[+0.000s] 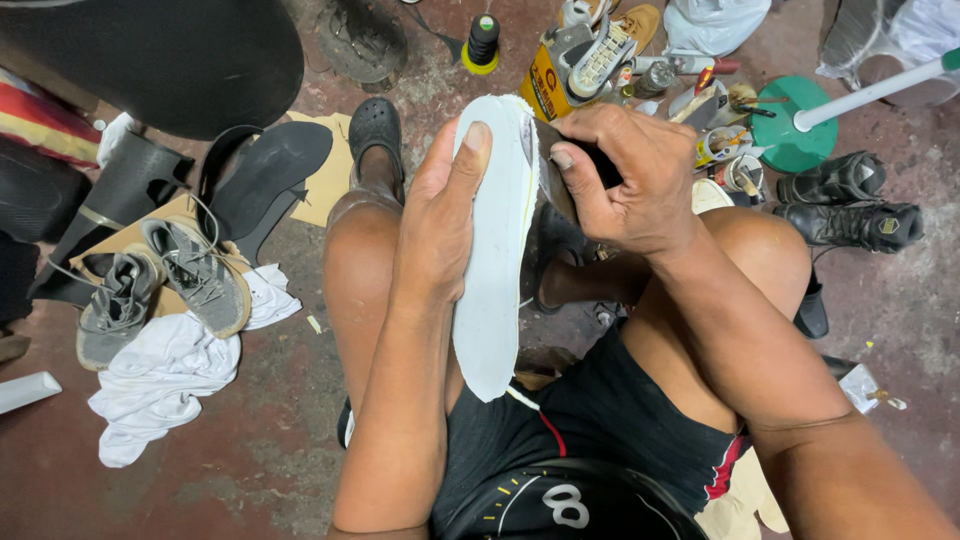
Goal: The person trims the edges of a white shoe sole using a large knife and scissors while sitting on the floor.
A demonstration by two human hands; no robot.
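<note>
Black shorts (600, 420) with a red stripe are seen nearest the lens, worn by the seated person, whose bare knees are spread to either side. Between the knees a white sole (495, 250) is held up on edge, its toe end pointing away towards the floor clutter and its heel end reaching down to the lap. It is gripped along its left side by the left hand (440, 215): the thumb is pressed flat on the pale face near the toe, and the fingers are wrapped round behind, out of sight. At the sole's right edge, near the toe, the right hand (625, 180) is closed in a fist round a dark tool (555, 175), whose blade is laid against the rim. How the tool's handle is shaped cannot be told, as it is covered by the fingers.

On the floor to the left, grey sneakers (165, 285) are lying beside a white cloth (165, 375) and a black insole (270, 170). To the right, black boots (845, 205) are set by a green disc (795, 140). A black clog (375, 130) is worn on the left foot.
</note>
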